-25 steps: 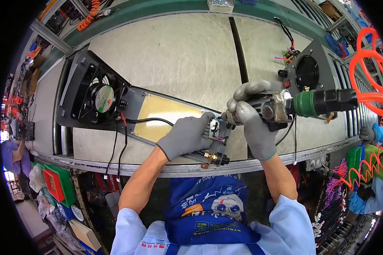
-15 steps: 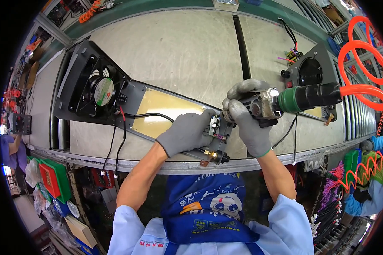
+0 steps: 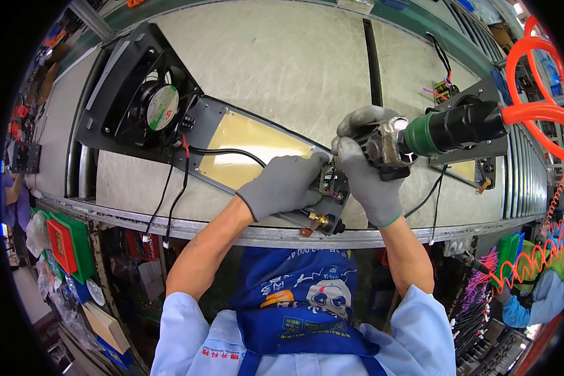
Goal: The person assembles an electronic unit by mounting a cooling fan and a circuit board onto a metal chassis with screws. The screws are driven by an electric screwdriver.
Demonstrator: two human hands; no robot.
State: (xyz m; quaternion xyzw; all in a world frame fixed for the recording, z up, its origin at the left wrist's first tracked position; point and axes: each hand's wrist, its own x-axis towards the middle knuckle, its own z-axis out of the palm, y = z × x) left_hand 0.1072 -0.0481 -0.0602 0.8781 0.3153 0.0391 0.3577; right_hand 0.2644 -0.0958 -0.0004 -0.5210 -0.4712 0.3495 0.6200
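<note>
Right hand [image 3: 373,185] is clenched around the air tool [image 3: 396,143], and it has come a little closer to the left hand [image 3: 283,183], so their fingers now almost meet. The left fingers bend around a small component [image 3: 328,182] at the near right end of the grey panel [image 3: 210,118]; how firmly they grip, I cannot tell. This suggests that the work is concentrated at this end, near the brass fitting [image 3: 319,219]. The panel lies slantwise on the metal table [image 3: 276,62], with the black fan housing [image 3: 161,109] at its left end. The right hand hides the tool's tip, a black cable [image 3: 232,151] crosses the yellowish sheet [image 3: 241,166], and the tool partly covers another grey unit [image 3: 492,148].
</note>
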